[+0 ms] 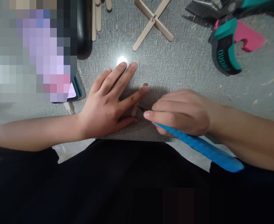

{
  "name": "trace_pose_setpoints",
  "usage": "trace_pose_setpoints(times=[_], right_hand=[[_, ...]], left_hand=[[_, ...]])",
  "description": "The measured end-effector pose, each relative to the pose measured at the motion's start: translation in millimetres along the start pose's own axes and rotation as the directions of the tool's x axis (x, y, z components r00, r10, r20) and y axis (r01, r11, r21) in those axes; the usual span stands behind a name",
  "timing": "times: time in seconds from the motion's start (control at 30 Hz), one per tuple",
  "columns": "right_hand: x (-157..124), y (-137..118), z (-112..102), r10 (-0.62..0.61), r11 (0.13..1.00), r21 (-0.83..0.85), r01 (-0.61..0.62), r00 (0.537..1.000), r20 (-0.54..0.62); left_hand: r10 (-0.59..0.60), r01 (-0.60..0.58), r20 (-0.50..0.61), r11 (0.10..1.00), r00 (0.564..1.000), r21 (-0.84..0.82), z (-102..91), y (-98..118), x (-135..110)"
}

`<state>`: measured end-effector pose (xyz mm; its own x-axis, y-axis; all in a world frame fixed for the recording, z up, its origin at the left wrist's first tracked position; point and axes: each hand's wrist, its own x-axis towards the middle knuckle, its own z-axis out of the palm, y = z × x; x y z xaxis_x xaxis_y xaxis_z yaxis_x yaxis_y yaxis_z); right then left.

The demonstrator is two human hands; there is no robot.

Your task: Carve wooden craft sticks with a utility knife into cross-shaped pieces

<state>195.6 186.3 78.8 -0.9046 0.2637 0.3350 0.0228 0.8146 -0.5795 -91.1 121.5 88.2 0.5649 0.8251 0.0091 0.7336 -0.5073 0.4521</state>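
My left hand (106,102) lies palm down on the table with its fingers spread. Its index finger and thumb rest at a small wooden craft stick (135,109), pressing it to the surface; part of the stick is hidden under the finger. Wrapped round a blue-handled craft knife (197,144) is my right hand (183,112), its fingers closed. The knife's thin dark tip points left and meets the stick's edge, or lies very close to it. The handle slants down to the right, under the right forearm.
Two craft sticks joined in a cross (154,18) lie beyond my hands. Teal, black and pink cutters (230,40) are at the upper right. More loose sticks (98,18) lie beside a black object (84,31). A phone (81,90) with a cable sits left.
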Motion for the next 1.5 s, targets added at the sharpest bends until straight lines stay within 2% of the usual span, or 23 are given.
trace_pose_setpoints(times=[0.4, 0.63, 0.87, 1.13, 1.37, 1.5], right_hand=[[-3.4, 1.1, 2.2, -0.009, 0.995, -0.099, 0.009, 1.000, 0.005], [-3.0, 1.7, 2.5, -0.014, 0.996, -0.083, 0.013, 1.000, -0.013], [2.6, -5.2, -4.6, 0.065, 0.980, -0.196, -0.043, 0.992, 0.105], [7.6, -1.9, -8.2, 0.014, 0.986, -0.166, -0.001, 0.997, 0.081], [5.4, -2.5, -11.0, 0.021, 0.986, -0.167, -0.005, 0.996, 0.090], [5.4, -1.5, -9.8, 0.027, 0.990, -0.144, -0.015, 0.996, 0.084]], left_hand=[[0.003, -0.003, 0.024, 1.000, 1.000, 0.017, -2.6, 1.6, 1.2], [0.006, -0.007, 0.027, 1.000, 1.000, 0.026, -3.2, 0.5, 1.0], [-0.004, 0.004, 0.022, 1.000, 1.000, -0.023, -1.7, 1.2, 2.7], [0.012, -0.015, 0.049, 0.998, 0.999, 0.061, -3.6, 0.7, 1.3], [0.098, -0.095, -0.003, 0.975, 0.995, 0.201, -4.5, 0.9, 1.0], [0.036, -0.040, 0.029, 0.992, 0.999, 0.123, -5.8, 1.8, 1.8]])
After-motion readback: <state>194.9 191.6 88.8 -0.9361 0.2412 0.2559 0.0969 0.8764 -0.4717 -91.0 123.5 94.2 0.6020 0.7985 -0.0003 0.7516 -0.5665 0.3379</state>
